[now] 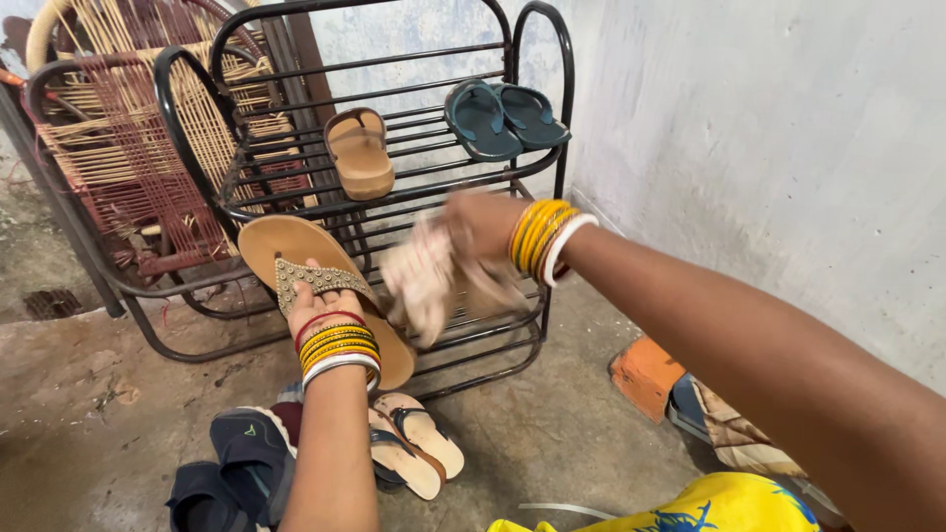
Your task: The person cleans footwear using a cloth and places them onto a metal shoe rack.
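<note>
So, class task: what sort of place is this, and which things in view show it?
Probably a home entryway or yard corner: a black metal shoe rack holding teal slippers, more sandals on the concrete floor, and woven chairs against a rough plastered wall.

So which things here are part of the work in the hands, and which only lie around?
In use:
left hand holding tan sandal
right hand with blurred cloth
black shoe rack

Lying about:
brown sandal
teal flip-flops
floor footwear
woven chairs
</note>
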